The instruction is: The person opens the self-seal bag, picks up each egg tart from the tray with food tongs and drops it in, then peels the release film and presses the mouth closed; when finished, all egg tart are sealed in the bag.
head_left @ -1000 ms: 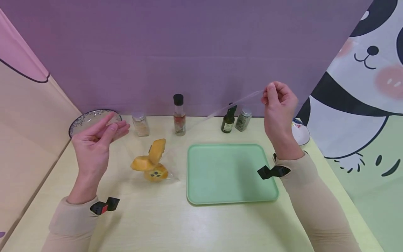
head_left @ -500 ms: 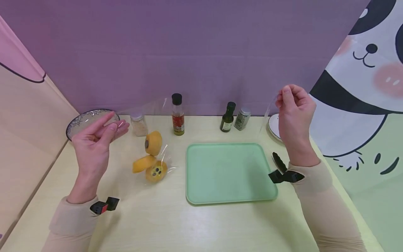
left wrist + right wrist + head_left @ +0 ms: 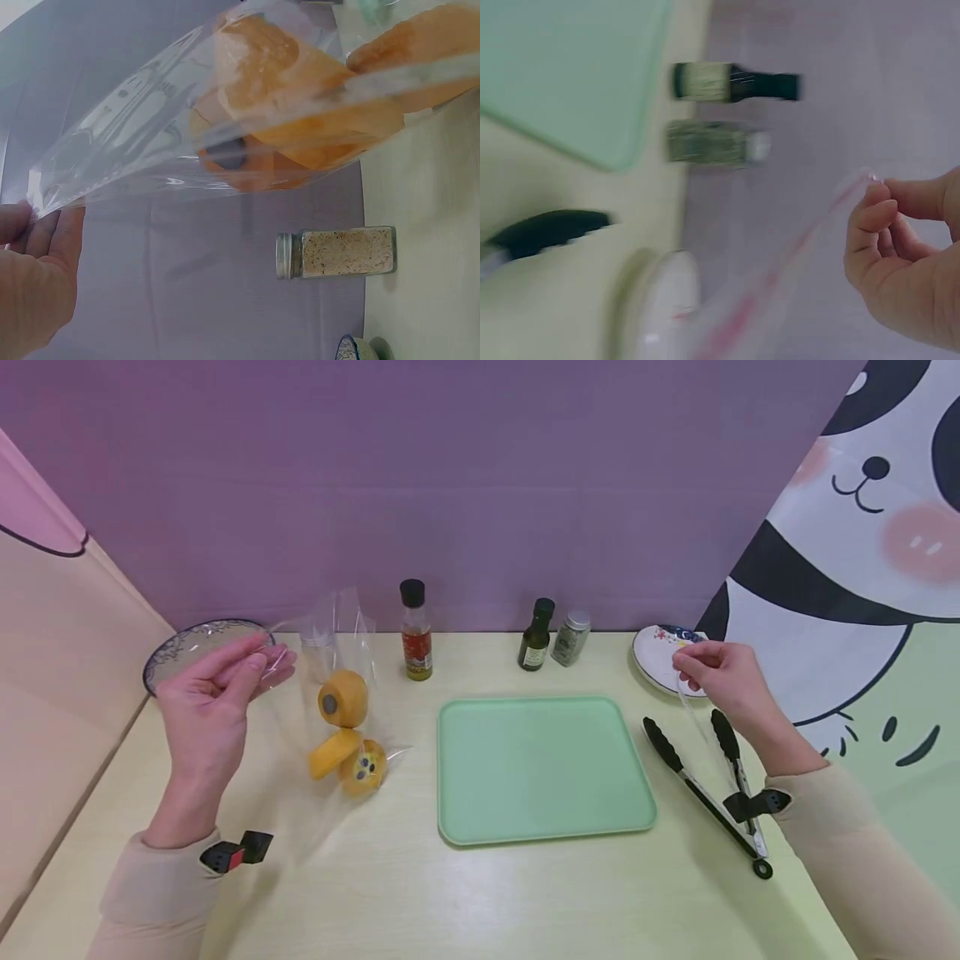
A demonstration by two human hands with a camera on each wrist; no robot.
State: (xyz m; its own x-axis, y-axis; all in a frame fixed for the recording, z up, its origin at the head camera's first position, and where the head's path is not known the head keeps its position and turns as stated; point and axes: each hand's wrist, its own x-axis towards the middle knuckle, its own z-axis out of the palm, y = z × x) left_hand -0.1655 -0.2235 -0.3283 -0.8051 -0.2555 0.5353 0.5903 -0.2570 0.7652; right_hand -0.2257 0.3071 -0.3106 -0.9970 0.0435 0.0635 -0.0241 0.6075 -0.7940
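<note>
My left hand (image 3: 206, 710) pinches the top corner of a clear plastic bag (image 3: 142, 120) between thumb and fingers. The bag hangs over the left part of the table. Inside it are several yellow-orange, bread-like pieces (image 3: 343, 697); the lowest, a round piece (image 3: 363, 768), has dark dots on its face. On the right, my right hand (image 3: 727, 681) pinches the end of a thin clear strip (image 3: 686, 702), which dangles below the fingertips in front of a small white plate (image 3: 656, 660). In the right wrist view the strip (image 3: 780, 277) looks pinkish and blurred.
A green tray (image 3: 547, 839) lies mid-table. Black-handled tongs (image 3: 705, 797) lie right of it. Along the back stand a red-labelled bottle (image 3: 416, 635), a dark bottle (image 3: 536, 639) and a spice jar (image 3: 572, 639). A patterned bowl (image 3: 161, 664) and another jar (image 3: 345, 251) are at left.
My right hand has moved right and down with the strip, uncovering the tongs and plate. The bag's pieces have swung slightly left and settled lower; my left hand has barely moved.
</note>
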